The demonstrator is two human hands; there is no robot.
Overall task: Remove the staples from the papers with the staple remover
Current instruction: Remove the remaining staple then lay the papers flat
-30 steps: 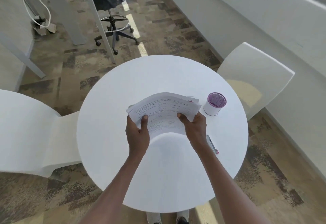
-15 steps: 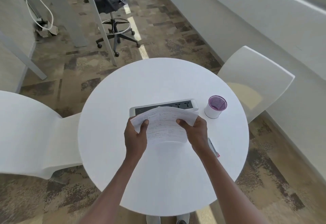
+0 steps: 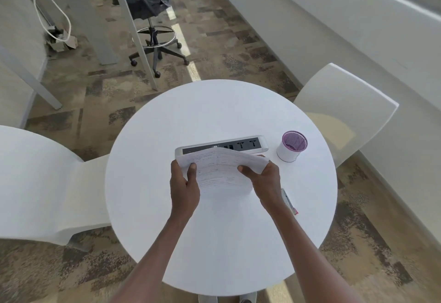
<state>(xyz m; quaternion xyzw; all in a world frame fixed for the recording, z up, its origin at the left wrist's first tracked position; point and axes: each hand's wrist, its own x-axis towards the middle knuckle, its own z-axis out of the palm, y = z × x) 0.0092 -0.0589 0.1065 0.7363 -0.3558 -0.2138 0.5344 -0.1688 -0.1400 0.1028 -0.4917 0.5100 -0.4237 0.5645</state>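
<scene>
Round white table (image 3: 222, 243) up front, and the left hand (image 3: 185, 187) pinches one edge of the papers (image 3: 222, 169), right hand (image 3: 267, 181) pinches the other, the staple remover (image 3: 289, 202) apparently lying untouched just behind the right wrist — no staples out yet, I'd say.

- The far half of the round table (image 3: 214, 106), toward the top of the frame, lies bare.
- The near half, at the bottom of the frame, is bare too, crossed only by the two forearms.
- A power strip (image 3: 222, 146) lies across the centre, just behind the papers (image 3: 222, 169).
- A cup (image 3: 291, 146) stands right of the strip.
- A small tool (image 3: 288, 201) lies at right, partly hidden by the right wrist.
</scene>
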